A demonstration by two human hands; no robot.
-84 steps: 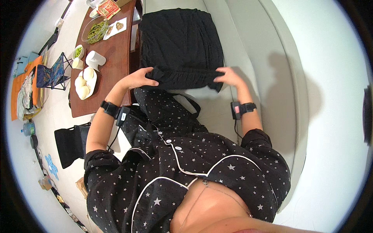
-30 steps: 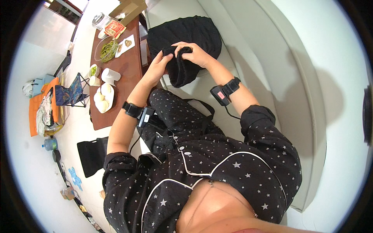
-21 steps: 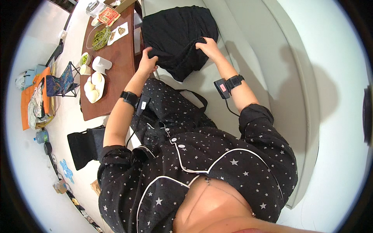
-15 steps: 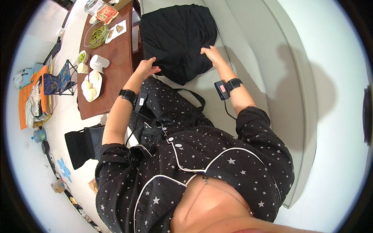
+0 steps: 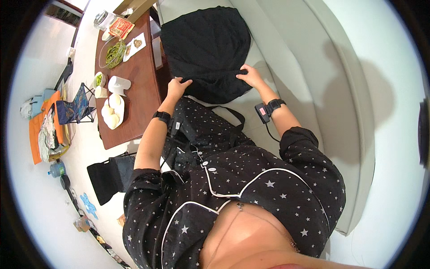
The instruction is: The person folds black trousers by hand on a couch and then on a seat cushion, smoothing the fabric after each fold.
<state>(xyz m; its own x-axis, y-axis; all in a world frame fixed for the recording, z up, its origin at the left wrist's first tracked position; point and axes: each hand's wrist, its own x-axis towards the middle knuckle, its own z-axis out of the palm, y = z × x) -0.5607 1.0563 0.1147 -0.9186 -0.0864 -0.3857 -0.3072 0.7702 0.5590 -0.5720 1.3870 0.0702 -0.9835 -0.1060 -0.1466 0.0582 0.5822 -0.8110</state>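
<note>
A piece of black cloth [image 5: 206, 42], perhaps a garment though its kind does not show, lies spread over the pale sofa [image 5: 293, 83]. My left hand [image 5: 178, 88] pinches it near its left edge. On its right side my right hand [image 5: 251, 76] has the fabric between thumb and fingers. Between the two hands a fold runs straight across, with a loose flap of the cloth on the near side. Each of my wrists wears a black strap with a small box.
Left of the sofa stands a brown table [image 5: 141, 74] with a plate of white buns [image 5: 112, 117], a white cup [image 5: 119, 84], a bowl of green pods [image 5: 115, 54] and a red packet [image 5: 121, 28]. Beyond it are a folding chair [image 5: 76, 106] and a black seat [image 5: 109, 177].
Both hands have shifted along the cloth and now hold it at a raised fold running between them. The cloth looks flatter at the far side. My view has turned slightly.
</note>
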